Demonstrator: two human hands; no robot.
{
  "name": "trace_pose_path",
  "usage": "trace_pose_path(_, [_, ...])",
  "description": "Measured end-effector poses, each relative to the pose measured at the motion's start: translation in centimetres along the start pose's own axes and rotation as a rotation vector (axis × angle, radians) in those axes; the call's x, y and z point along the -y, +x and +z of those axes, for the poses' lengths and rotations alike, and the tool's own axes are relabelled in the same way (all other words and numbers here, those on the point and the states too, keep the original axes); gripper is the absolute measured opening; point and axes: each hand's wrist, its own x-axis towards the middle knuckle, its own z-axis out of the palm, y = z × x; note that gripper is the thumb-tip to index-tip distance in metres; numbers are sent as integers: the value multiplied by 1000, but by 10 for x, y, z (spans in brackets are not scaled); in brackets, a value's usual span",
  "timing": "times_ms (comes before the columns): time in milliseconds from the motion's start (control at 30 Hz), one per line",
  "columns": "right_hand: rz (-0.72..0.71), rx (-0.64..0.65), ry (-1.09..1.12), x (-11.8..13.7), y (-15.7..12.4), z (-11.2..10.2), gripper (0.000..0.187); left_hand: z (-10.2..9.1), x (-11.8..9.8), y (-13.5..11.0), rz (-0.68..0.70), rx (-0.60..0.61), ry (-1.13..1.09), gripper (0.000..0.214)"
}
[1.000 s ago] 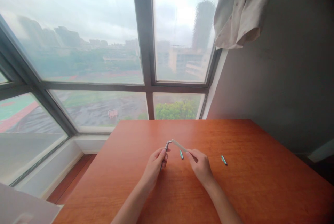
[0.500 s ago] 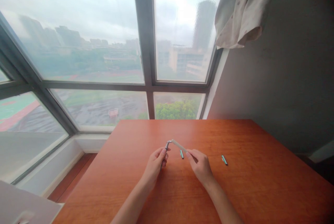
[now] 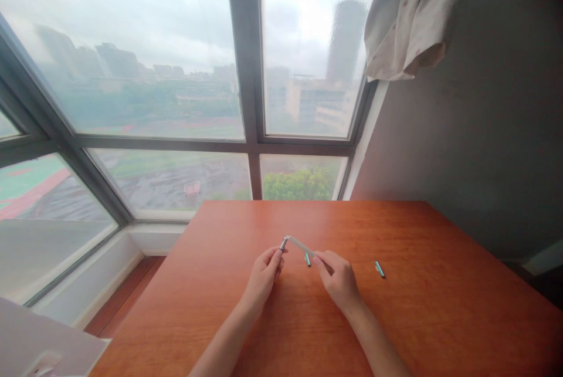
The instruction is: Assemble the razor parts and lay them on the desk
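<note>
My left hand is closed around a slim dark and silver razor handle, its bent metal neck pointing up and away. My right hand pinches the near end of a slender whitish stick. The stick's far tip meets the neck of the handle, so the two form an angle above the table. On the tabletop just behind my right fingertips lies a small teal and black piece like a razor cartridge. A second, similar cartridge rests farther right. My fingers hide the lower part of the handle.
A reddish-brown wooden table spreads beneath both hands. Windows with grey frames rise behind its far edge. A pale buttoned garment hangs at upper right before a dark wall. A white object stands at lower left.
Both hands keep their grips. The handle's neck and the stick's far tip have shifted slightly left and tilted a little. The whole view has moved slightly.
</note>
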Motion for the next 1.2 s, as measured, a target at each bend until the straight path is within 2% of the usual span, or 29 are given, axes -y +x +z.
trace_pose_path(267, [31,-57,-77,-3,0,-1,31,-4,6,1,-38,1,-56,43])
trace_pose_path(433, [15,-48,-29,-1,0,-2,32,-6,9,2,-40,18,-78,43])
trace_pose_path(533, [0,-28,-14,1,0,-2,31,-4,7,2,-56,24,-65,46])
trace_pose_path(733, [3,-80,-29,-2,1,-2,31,-2,1,1,-104,-4,-97,46])
trace_pose_path(967, [-13,-54,22,0,0,-2,28,-3,2,0,-142,59,-188,46])
trace_pose_path(1200, [9,-44,56,0,0,-1,29,0,-5,-3,-193,57,-245,45])
